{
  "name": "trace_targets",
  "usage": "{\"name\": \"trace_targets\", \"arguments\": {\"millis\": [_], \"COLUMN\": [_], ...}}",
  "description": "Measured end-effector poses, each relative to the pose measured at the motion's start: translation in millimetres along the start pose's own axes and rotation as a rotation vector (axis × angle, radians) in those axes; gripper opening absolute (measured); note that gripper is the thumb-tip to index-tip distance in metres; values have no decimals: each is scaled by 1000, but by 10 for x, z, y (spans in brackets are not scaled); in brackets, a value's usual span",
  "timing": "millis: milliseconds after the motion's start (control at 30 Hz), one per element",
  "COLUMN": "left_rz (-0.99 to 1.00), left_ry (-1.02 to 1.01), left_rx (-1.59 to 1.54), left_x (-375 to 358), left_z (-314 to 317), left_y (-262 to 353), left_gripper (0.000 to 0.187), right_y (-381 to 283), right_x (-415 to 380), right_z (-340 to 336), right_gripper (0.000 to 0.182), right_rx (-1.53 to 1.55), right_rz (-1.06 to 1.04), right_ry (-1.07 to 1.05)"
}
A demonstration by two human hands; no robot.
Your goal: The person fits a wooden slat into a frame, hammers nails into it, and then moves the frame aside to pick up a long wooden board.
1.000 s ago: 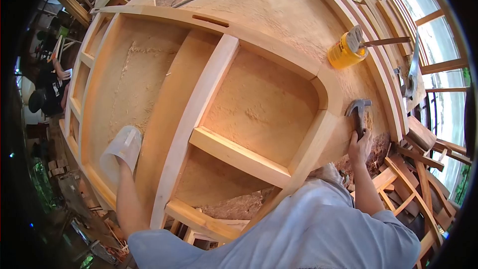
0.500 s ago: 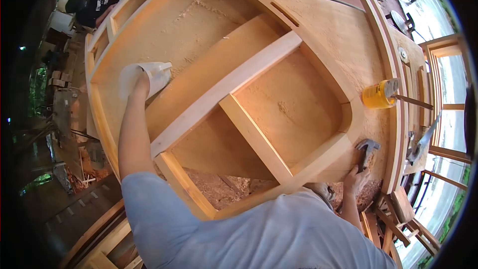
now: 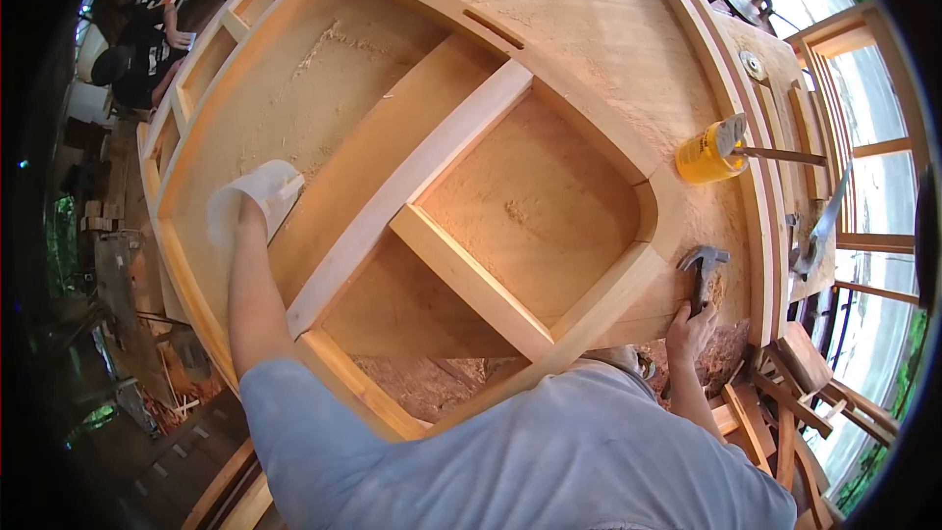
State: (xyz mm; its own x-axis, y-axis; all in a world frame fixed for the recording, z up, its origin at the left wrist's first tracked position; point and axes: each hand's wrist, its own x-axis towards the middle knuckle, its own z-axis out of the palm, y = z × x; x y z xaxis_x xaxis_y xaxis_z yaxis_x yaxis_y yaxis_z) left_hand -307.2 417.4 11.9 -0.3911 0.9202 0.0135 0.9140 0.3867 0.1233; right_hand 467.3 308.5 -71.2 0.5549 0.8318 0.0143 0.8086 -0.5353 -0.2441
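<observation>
My left hand [image 3: 251,213] reaches into a whitish translucent plastic container [image 3: 279,186] that lies tipped over inside a large curved wooden frame [image 3: 432,154]. The container's wall hides my fingers, so their grip does not show. At the right, my right hand [image 3: 691,330] is closed around the handle of a claw hammer [image 3: 703,265], whose head points away from me. That hand is by the near edge of the wood-topped workbench [image 3: 599,49], just outside the frame's rounded corner. Sawdust and shavings lie on the panels between the frame's bars.
A yellow bottle [image 3: 705,159] with a cut top stands right of the frame, beside long wooden rails [image 3: 751,137]. A handsaw [image 3: 826,231] lies farther right. Wooden offcuts [image 3: 805,358] are stacked at lower right. Another person [image 3: 147,64] is at the upper left.
The view has turned slightly, so the frame, bench and bottle sit farther left. My left hand stays in the container, and my right hand still holds the hammer.
</observation>
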Motion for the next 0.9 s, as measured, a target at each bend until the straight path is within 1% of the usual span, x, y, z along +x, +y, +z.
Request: {"name": "trace_targets", "arguments": {"millis": [33, 67, 133, 167, 233, 333, 433, 467, 533, 567, 633, 667, 733, 800, 867, 900], "left_rz": [-4, -8, -14, -22, -59, -155, -264, -283, -310, -317, -234, -236, -150, -80, -31, -42], "left_ry": [7, 15, 33, 48, 101, 160, 204, 223, 467, 481, 675, 679, 722, 448, 294, 238], "left_rx": [0, -1, -1, 2, 10, 31, -480, -475, -990, -989, -1256, -1259, -1141, -967, -888, -878], "left_x": [9, 30, 67, 114, 133, 77, 187, 164, 131, 109, 48, 9, -187, -290, -387, -362], "left_z": [4, 13, 10, -6, -115, -346, -547, -575, -569, -579, -608, -615, -702, -476, -165, 68], "left_y": [-3, -1, -17, -38, -152, -429, -555, -573, -560, -564, -469, -414, 28, 502, 1066, 1212], "left_gripper": [30, 30, 30, 30, 30, 30, 21, 21, 14, 14, 13, 13, 15, 16, 19, 20], "right_y": [23, 41, -13, -15, -20, 7, 68, 80, 121, 173, 121, 98, 103, 136, 149, 155], "right_x": [-13, -22, 4, 20, -9, -9, 11, 12, 19, 16, 31, 16, 21, 29, 35, 29], "right_z": [10, 9, -45, -53, -25, -9, 33, 45, 94, 135, 127, 118, 65, 96, 105, 96], "right_gripper": [49, 49, 49, 49, 53, 53, 53, 54, 54, 54, 54, 54, 55, 55, 55, 56], "right_rx": [2, 2, 20, 23, -2, 17, 11, 14, 20, 25, 31, 28, 11, 20, 14, 10], "right_rz": [-34, -26, 5, 2, 43, 1, -27, -26, -32, -45, -65, -44, -15, -48, -45, -49], "right_ry": [27, 29, -37, -34, -37, -27, -41, -31, -29, -12, 10, -12, -29, -29, -21, -35]}}
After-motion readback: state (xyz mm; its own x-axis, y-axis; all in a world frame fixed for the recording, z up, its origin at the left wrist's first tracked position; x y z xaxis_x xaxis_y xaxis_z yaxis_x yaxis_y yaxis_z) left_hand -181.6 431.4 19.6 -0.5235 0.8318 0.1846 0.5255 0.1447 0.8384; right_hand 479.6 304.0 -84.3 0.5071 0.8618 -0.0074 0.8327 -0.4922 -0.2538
